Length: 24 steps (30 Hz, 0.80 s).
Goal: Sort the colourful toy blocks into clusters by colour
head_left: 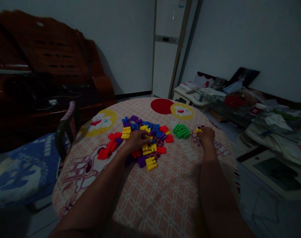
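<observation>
A mixed pile of plastic building blocks in yellow, red, blue and purple lies on the round table. My left hand (136, 141) is over the middle of this pile, its fingers drawn together among the pieces. Right by its fingertips is a small blue block (153, 141); whether they grip it is unclear. To the right of the pile sits a tight cluster of green blocks (181, 131). Beyond that cluster, my right hand (207, 135) pinches a yellow block (198, 131) just over the tablecloth. Yellow blocks (151, 163) lie at the pile's near edge, red blocks (107, 150) at its left.
A patterned cloth covers the round table (150, 205). A chair with a blue cover (28, 168) stands at the left, before a wooden bench (58, 62). On the right, a cluttered glass-topped stand (229, 107) holds papers and bags. A tall white cabinet unit (165, 62) stands behind.
</observation>
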Tool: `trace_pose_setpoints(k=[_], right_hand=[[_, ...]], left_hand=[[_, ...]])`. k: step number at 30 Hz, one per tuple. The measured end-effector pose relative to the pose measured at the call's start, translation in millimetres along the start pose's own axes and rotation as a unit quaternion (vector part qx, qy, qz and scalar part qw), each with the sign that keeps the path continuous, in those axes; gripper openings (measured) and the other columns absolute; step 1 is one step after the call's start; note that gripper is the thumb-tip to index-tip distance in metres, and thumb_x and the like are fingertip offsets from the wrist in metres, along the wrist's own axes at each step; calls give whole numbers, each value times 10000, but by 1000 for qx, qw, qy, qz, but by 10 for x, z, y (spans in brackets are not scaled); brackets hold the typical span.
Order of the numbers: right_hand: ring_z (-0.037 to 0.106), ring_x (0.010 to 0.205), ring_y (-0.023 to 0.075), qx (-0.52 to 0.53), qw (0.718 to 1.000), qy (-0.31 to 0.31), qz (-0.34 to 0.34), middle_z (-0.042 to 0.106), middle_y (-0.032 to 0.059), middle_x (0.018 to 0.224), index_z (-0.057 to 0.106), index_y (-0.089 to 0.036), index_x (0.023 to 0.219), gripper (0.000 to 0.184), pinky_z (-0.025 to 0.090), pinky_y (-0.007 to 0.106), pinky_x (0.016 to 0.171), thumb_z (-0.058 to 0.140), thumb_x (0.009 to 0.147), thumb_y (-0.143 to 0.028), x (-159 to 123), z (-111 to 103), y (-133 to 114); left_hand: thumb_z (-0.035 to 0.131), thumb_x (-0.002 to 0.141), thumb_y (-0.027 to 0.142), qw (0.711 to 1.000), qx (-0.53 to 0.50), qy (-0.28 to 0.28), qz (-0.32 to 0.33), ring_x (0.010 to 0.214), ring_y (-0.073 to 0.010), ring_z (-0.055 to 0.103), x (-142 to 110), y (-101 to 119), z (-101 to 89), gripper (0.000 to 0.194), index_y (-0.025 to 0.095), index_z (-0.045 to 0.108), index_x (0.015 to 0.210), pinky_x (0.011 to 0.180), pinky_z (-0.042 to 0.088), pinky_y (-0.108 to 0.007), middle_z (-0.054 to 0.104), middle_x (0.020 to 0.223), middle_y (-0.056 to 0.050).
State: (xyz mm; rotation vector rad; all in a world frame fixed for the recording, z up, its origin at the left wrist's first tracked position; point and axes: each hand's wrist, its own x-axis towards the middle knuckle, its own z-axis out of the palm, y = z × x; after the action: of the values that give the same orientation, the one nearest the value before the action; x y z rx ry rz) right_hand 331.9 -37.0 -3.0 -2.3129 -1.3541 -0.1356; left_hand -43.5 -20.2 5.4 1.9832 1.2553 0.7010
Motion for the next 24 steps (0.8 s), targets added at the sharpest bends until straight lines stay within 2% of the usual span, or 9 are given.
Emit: trace_pose_setpoints(k=[4, 7, 9, 11, 14, 17, 21, 24], right_hand=[[668, 970, 295, 34, 997, 65, 4, 739, 171, 1002, 746, -134, 1053, 339, 489, 381, 875, 618, 764, -257, 12, -185, -139], [671, 907, 287, 100, 988, 111, -34, 744, 152, 941, 740, -123, 1076, 363, 490, 394, 863, 593, 799, -306, -37, -352, -403], [674, 832, 257, 163, 979, 81, -90, 749, 128, 883, 760, -134, 994, 308, 496, 358, 813, 587, 807, -305, -134, -406, -648], [673, 779, 225, 218, 962, 11, -162, 755, 100, 863, 768, -157, 927, 249, 493, 321, 769, 584, 813, -280, -279, -395, -905], [673, 783, 200, 242, 931, -89, -259, 761, 78, 858, 767, -181, 888, 197, 472, 291, 751, 593, 834, -255, -524, -301, -1211], [664, 775, 188, 225, 911, -149, -311, 762, 68, 851, 766, -191, 883, 179, 440, 276, 731, 594, 854, -231, -690, -207, -1355], [653, 761, 188, 210, 909, -170, -318, 757, 68, 833, 766, -185, 865, 166, 413, 271, 708, 603, 859, -216, -733, -176, -1375], [645, 742, 183, 218, 909, -164, -316, 755, 66, 826, 766, -181, 856, 170, 405, 271, 704, 599, 867, -214, -713, -184, -1363]], left_hand=[[706, 688, 579, 987, -155, 27, -22, 570, -128, 550, -4, 11, 40, 530, 121, 722, 954, 531, 409, -240, 651, 689, -14], [727, 684, 587, 971, -232, 15, -59, 521, -101, 530, -30, 45, 27, 555, 125, 702, 991, 503, 419, -230, 644, 711, -1], [761, 660, 574, 965, -255, 14, -68, 520, -95, 541, -47, 49, -2, 560, 126, 698, 990, 506, 440, -229, 654, 730, -1], [779, 646, 565, 964, -258, 16, -65, 526, -99, 550, -59, 18, -43, 546, 123, 697, 955, 509, 452, -230, 664, 722, -6], [753, 669, 574, 972, -225, 11, -69, 498, -115, 546, -63, -81, -118, 494, 121, 689, 854, 478, 427, -231, 653, 636, -12], [723, 701, 520, 986, -156, 14, -60, 554, -154, 604, -51, -171, -181, 397, 132, 683, 778, 529, 463, -254, 689, 660, -39], [685, 751, 329, 997, 2, 81, -16, 797, -214, 689, -10, -167, -141, 234, 157, 721, 904, 717, 514, -295, 758, 892, -73], [655, 798, 262, 991, 98, 85, 15, 857, -221, 689, 18, -115, -6, 281, 172, 696, 1061, 768, 501, -304, 754, 952, -82]])
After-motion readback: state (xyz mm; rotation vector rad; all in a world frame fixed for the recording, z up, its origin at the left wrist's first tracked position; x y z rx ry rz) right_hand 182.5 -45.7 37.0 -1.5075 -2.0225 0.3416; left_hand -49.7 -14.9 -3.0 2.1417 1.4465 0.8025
